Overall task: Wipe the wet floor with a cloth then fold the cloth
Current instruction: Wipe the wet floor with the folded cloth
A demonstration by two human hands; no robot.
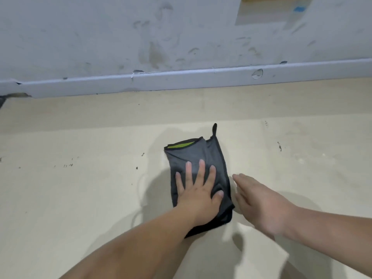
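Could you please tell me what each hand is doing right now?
Left hand: open, pressing flat on the cloth.
Right hand: open, holding nothing.

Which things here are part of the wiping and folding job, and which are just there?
Part of the job:
grey cloth, folded, lying on the floor
left hand, pressing flat on the cloth
right hand, open, beside the cloth

Just there:
wall
skirting board
blue tape on the wall

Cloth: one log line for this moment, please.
cloth: folded, on floor | left hand: flat on cloth | right hand: open, right of cloth
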